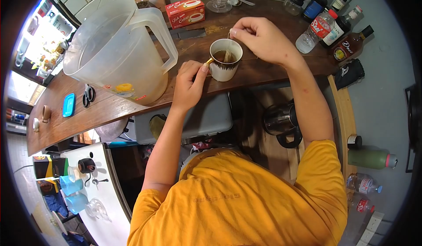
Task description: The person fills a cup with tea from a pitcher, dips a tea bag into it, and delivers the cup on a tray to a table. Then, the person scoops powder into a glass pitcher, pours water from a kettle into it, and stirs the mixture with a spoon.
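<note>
A white mug (224, 74) with a dark jagged band and a gold handle stands upright near the counter's front edge. My left hand (190, 82) is closed on its handle, thumb on top. Inside the mug, a tea bag (228, 56) sits in brownish liquid. Just above the far right rim, my right hand (260, 38) pinches the tea bag's string between thumb and forefinger. Behind the mug is a red tea box (185, 13).
A large clear plastic pitcher (110, 52) stands left of the mug. Scissors (89, 95) and a blue lid (69, 105) lie farther left. A glass dish with a spoon (219, 2) sits at the back. Several bottles (316, 30) line the right end.
</note>
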